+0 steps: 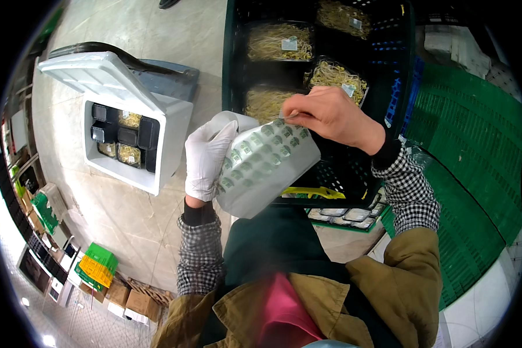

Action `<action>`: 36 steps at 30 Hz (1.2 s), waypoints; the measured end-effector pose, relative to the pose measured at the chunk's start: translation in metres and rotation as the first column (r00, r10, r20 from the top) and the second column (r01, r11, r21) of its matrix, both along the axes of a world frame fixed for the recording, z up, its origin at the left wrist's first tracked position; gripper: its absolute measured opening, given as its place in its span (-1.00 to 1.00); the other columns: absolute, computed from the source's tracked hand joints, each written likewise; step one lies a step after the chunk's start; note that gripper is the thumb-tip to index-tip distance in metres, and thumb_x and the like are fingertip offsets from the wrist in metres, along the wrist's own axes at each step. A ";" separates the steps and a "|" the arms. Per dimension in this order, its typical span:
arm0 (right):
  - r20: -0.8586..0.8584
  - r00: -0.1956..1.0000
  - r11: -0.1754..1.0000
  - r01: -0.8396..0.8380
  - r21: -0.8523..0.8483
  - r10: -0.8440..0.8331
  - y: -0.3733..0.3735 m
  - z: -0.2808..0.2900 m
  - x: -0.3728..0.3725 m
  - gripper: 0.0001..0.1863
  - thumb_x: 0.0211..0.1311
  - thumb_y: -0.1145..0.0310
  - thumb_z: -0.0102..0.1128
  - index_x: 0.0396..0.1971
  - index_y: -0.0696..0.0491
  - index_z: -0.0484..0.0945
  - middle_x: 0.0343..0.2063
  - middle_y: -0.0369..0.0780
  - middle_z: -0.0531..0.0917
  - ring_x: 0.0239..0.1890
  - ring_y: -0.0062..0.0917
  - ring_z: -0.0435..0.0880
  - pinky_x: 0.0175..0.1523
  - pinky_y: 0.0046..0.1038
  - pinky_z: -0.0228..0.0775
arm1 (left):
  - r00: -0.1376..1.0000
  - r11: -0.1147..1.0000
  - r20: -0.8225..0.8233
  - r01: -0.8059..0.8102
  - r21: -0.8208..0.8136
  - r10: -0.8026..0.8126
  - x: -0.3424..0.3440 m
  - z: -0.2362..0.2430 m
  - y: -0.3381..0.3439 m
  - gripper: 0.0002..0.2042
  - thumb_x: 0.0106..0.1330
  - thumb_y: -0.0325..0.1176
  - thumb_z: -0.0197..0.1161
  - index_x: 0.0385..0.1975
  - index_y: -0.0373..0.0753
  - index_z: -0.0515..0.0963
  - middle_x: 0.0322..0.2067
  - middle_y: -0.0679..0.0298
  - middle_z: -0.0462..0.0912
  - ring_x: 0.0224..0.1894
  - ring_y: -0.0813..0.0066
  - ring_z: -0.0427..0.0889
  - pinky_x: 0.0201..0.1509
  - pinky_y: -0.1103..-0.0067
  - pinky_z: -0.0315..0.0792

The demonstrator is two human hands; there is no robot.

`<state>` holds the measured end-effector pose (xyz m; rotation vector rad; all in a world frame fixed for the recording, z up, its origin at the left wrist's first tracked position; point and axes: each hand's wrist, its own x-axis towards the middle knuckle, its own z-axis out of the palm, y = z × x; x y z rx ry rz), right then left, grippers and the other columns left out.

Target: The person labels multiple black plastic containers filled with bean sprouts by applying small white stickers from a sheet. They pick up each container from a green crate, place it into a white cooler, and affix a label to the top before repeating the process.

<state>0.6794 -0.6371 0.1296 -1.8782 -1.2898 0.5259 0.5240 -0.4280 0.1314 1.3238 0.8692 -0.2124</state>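
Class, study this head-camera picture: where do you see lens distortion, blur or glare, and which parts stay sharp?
Head view: fisheye bends the white foam box and green crates toward a black rim; the sticker roll in the gloved left hand looks slightly motion-blurred; the bare right hand and sprout trays are sharper; soft glare lies on the floor.
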 end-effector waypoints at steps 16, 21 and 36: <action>-0.294 0.911 0.875 0.375 0.306 -0.288 0.002 -0.012 0.015 -0.86 0.08 0.43 0.31 -0.33 -0.07 0.67 -0.17 -0.29 0.68 -0.08 -0.50 0.64 -0.04 -0.49 0.47 | 0.998 0.996 -0.006 0.065 0.057 -0.065 -0.002 -0.022 0.007 -0.85 0.34 -0.47 0.18 -0.24 -0.42 0.62 -0.35 0.24 0.70 -0.37 0.62 0.65 -0.30 0.68 0.53; -0.686 -0.019 0.005 0.999 -0.033 -0.727 -0.058 -0.148 0.157 -0.71 0.18 0.35 0.36 -0.13 0.16 0.63 -0.25 -0.36 0.66 -0.22 -0.67 0.54 -0.08 -0.58 0.37 | 0.998 0.997 0.006 0.065 0.034 -0.065 0.003 -0.011 -0.010 -0.85 0.35 -0.45 0.19 -0.28 -0.42 0.61 -0.37 0.33 0.67 -0.37 0.72 0.59 -0.30 0.75 0.45; 0.251 -0.146 -0.190 0.969 -0.159 -0.957 -0.043 -0.235 0.213 -0.80 0.12 0.29 0.31 -0.29 0.05 0.69 -0.17 -0.11 0.69 -0.19 -0.28 0.66 -0.02 -0.29 0.50 | 0.998 1.000 -0.061 -0.007 0.024 0.009 0.004 0.002 -0.020 -0.85 0.35 -0.48 0.18 -0.21 -0.43 0.61 -0.35 0.30 0.68 -0.36 0.70 0.57 -0.28 0.73 0.46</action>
